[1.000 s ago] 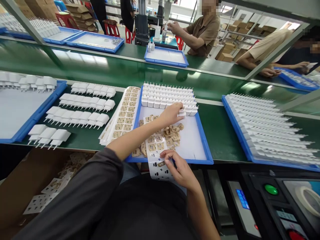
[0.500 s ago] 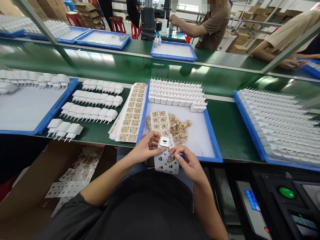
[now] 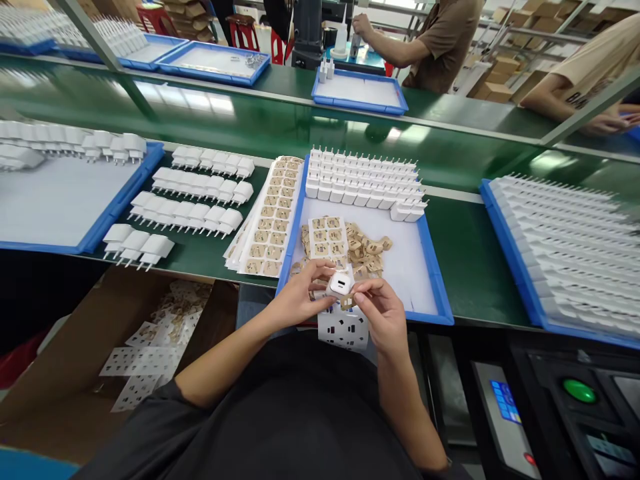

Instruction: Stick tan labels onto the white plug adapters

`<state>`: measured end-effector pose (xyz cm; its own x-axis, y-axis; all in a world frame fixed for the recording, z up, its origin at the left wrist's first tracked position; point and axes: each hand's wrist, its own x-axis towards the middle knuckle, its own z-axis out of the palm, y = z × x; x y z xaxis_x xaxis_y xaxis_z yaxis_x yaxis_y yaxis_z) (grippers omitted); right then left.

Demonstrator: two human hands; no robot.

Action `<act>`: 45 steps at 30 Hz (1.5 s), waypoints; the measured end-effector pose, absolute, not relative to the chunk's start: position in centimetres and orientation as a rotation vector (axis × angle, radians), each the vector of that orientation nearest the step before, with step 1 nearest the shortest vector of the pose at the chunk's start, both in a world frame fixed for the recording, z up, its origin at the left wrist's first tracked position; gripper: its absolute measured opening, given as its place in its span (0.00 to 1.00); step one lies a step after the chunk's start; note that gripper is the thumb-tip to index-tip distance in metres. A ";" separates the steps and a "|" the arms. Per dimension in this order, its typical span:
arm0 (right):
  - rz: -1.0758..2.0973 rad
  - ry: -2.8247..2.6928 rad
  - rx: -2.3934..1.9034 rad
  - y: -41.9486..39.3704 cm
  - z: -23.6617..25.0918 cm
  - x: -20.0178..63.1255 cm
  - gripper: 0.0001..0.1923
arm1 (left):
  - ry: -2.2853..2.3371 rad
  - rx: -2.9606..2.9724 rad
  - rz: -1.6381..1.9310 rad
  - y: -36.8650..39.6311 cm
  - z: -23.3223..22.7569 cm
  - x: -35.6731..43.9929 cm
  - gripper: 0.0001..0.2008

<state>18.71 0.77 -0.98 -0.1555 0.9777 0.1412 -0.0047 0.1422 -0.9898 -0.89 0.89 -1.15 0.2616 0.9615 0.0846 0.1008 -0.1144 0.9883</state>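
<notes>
Between the fingers and thumb of my left hand [image 3: 306,297] is a white charger plug [image 3: 341,283], its face with the dark port slot turned up toward me. My right hand [image 3: 383,310] pinches a small tan sticker [image 3: 347,302] right beside the charger's lower right edge; whether they touch I cannot tell. Below both hands hangs a sticker sheet [image 3: 344,329] with small dark cut-outs. Just beyond my fingers, a sheet of tan stickers [image 3: 328,238] lies on a pile of loose tan pieces [image 3: 367,252] in the blue-rimmed tray [image 3: 437,283].
Upright chargers [image 3: 360,180] stand in rows at the tray's back. Left of it lie stacked sticker sheets [image 3: 270,227] and rows of chargers [image 3: 195,190]. Another full tray [image 3: 565,247] is at the right. A cardboard box [image 3: 65,373] holds scrap sheets below left. Co-workers [image 3: 440,47] sit across the bench.
My right hand has come up from the hanging sheet to the charger with a tan sticker in its fingers. My left hand still holds the charger. The whole view has shifted slightly.
</notes>
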 end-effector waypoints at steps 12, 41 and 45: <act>1.222 -1.242 -1.057 1.0 -1.3 17.8 0.08 | 1.118 1.526 0.995 1.0 -0.8 -0.8 0.21; 1.038 -1.303 -1.178 0.9 0.0 16.5 0.04 | 1.119 1.813 1.122 0.6 -1.0 -0.4 0.21; 1.044 -1.295 -1.167 0.9 0.0 16.5 0.03 | 1.124 1.820 1.115 0.6 -1.0 -0.5 0.21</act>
<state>16.51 0.86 0.03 0.0315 0.9889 0.1450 0.0689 0.1425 -0.9874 -0.45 0.56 -1.04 0.2480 0.9217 0.2982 0.3059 -0.3666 0.8786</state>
